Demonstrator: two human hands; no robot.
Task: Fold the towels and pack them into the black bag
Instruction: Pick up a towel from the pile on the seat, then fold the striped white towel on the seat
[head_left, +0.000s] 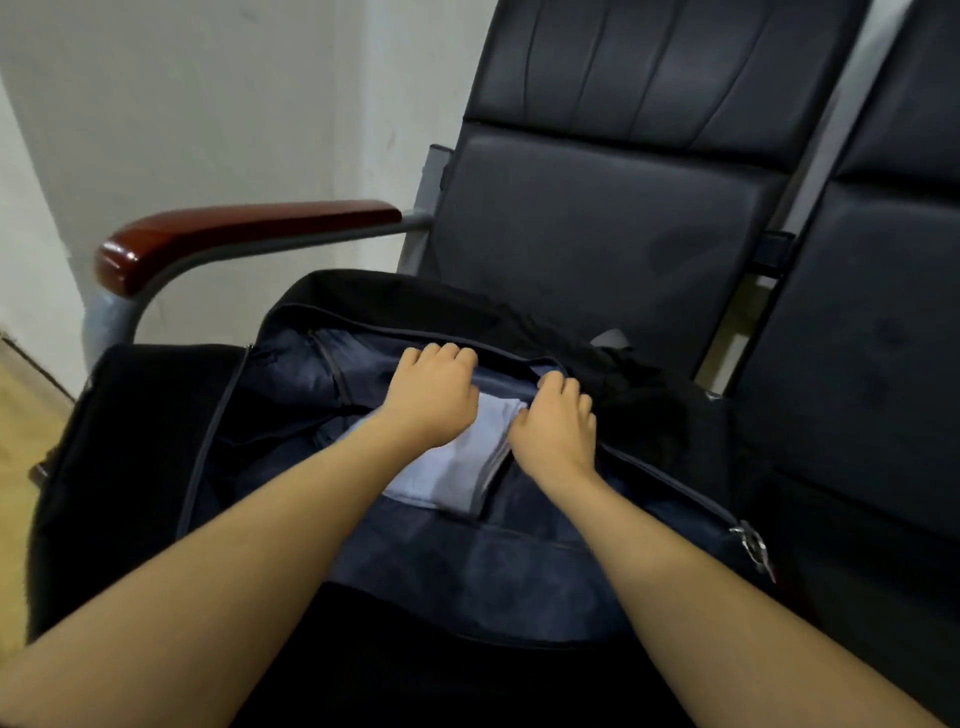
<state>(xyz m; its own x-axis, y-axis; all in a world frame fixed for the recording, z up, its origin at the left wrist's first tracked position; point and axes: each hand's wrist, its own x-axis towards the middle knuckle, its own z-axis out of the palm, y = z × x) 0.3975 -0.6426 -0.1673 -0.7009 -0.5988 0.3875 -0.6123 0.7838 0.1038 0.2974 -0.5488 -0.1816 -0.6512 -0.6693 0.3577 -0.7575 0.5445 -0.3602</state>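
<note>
Two hands reach into the open black bag (130, 441) on a dark seat (597, 234): the left hand (431, 395) lies on the folded white towels (452, 467) with fingers curled over their far edge, and the right hand (558, 431) curls at their right side, its hold unclear. The towels sit inside against the navy lining (467, 561), and no brand or lettering is readable anywhere.

Legible text, labels, brands, numbers, signs: none recorded. The black bag (130, 441) at lower centre of the frame, the folded towels (457, 467) inside it, and the dark seats (597, 234) at upper right bore no readable marking.
</note>
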